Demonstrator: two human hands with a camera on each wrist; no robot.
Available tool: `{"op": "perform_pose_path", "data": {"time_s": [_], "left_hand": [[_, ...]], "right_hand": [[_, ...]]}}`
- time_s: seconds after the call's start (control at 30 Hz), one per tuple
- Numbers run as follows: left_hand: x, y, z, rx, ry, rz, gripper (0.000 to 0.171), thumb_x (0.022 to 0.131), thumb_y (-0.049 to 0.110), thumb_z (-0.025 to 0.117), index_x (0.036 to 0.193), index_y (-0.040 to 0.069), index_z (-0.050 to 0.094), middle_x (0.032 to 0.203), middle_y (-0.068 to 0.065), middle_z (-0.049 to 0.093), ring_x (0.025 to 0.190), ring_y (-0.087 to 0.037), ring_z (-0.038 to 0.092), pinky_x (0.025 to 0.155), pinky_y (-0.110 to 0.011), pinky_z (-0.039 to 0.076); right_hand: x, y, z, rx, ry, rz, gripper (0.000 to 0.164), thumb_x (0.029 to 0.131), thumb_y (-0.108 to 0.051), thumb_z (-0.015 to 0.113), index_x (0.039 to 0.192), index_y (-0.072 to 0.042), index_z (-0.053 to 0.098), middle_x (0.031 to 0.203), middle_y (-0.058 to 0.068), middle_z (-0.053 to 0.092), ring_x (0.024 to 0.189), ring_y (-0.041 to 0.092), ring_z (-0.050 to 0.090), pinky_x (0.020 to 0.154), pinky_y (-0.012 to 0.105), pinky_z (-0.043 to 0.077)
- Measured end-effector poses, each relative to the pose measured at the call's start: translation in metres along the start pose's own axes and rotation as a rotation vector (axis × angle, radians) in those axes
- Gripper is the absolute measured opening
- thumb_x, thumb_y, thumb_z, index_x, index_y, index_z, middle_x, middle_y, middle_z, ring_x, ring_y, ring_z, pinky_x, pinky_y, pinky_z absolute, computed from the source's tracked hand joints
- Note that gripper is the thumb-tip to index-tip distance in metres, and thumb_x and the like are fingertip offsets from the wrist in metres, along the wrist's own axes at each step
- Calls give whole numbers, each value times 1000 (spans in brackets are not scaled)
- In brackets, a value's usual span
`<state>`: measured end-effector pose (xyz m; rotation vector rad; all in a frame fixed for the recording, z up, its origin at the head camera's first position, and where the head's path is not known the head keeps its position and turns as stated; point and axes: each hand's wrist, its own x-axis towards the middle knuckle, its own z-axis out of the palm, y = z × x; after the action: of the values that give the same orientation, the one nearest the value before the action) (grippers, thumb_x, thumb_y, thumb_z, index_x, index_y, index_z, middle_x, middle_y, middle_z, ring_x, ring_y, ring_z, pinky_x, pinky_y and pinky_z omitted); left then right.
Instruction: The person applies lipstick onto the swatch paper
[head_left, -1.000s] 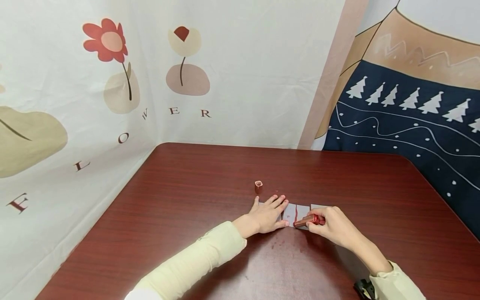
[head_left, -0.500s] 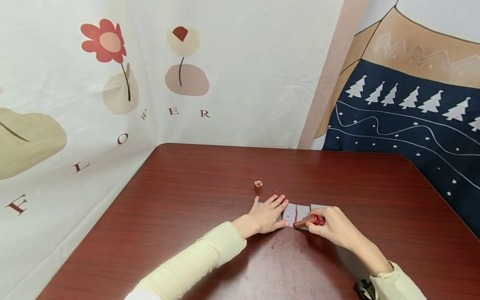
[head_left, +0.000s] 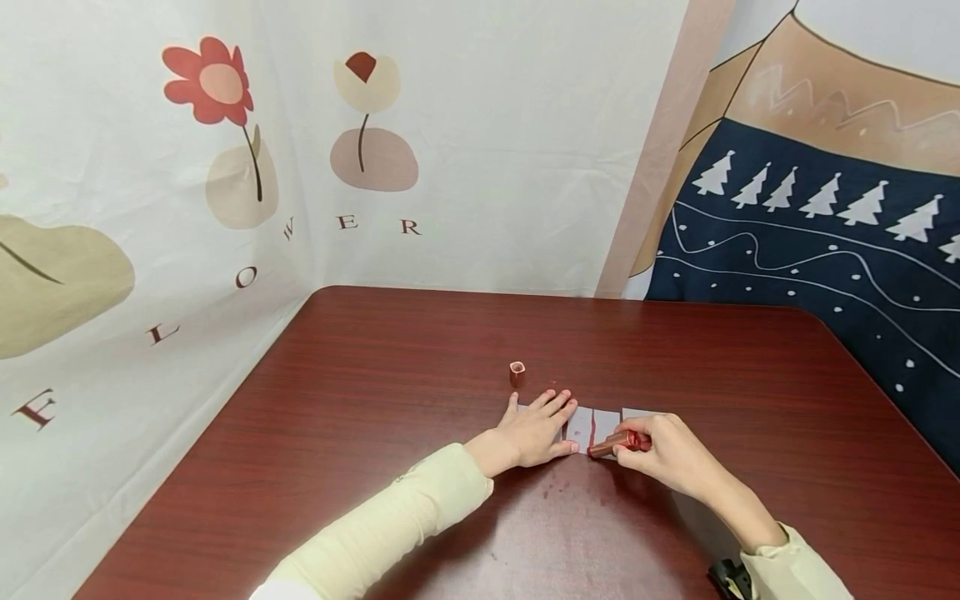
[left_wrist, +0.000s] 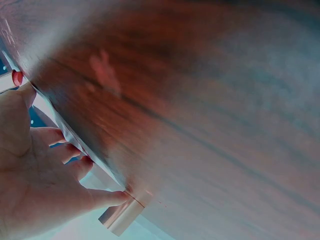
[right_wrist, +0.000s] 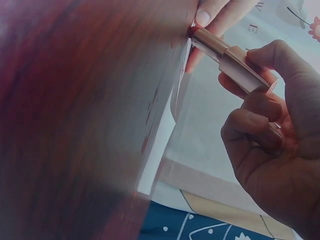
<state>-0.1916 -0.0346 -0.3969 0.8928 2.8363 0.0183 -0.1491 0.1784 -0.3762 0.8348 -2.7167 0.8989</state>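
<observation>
My right hand [head_left: 671, 451] pinches an uncapped lipstick [right_wrist: 241, 67] between thumb and fingers. Its red tip points left and down, right at the near edge of a strip of white paper [head_left: 578, 425] in the head view. A red line [head_left: 592, 427] runs across the paper from its far edge towards that tip. Flat on the left part of the paper lies my left hand [head_left: 531, 433], fingers spread and straight, its thumb close beside the lipstick tip. The hand covers much of that part. Just beyond the little finger stands the lipstick cap [head_left: 517, 374], upright with its hollow end up.
All of this is on a dark red wooden table [head_left: 375, 375]. Small red smudges [head_left: 557, 488] mark its surface in front of the paper. Behind and to the left hangs a white cloth [head_left: 510, 150] with flowers; a navy cloth with trees [head_left: 810, 242] hangs at the right.
</observation>
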Motion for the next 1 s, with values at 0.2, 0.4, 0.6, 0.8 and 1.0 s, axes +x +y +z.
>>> {"op": "perform_pose_path", "data": {"time_s": [0.2,0.4,0.6,0.8,1.0], "left_hand": [[0,-1,0,2,10,-1,66,93,56,40,149,23,26,153,7,19,139,-12,16,103,-57,20],[0,0,0,-6,-1,-2,67,93,56,40,149,23,24,154,7,17,139,-12,15,104,-58,19],[-1,1,-1,-5,-2,1,67,93,56,40,149,23,25,153,7,18,139,-12,15,103,-58,18],[0,2,-1,-3,4,4,66,93,56,40,149,23,26,153,7,18,139,-12,16,103,-58,19],[-1,0,0,8,4,-3,66,93,56,40,149,23,25,153,8,18,139,-12,16,104,-57,18]], "right_hand": [[0,0,0,4,-16,7,9,74,-9,70,77,-17,68,55,-17,39,50,-3,32,45,18,27],[0,0,0,8,-22,13,9,73,-8,69,77,-16,67,54,-17,38,50,-3,31,45,18,26],[-1,-2,-2,49,-23,7,12,73,-6,68,74,-18,66,54,-18,37,51,-2,33,46,18,27],[-3,-2,-10,104,20,121,11,77,-8,67,79,-19,68,52,-15,36,49,1,34,44,19,27],[-3,2,-25,123,56,129,9,83,-11,67,91,-15,71,55,-12,39,50,3,36,45,22,30]]}}
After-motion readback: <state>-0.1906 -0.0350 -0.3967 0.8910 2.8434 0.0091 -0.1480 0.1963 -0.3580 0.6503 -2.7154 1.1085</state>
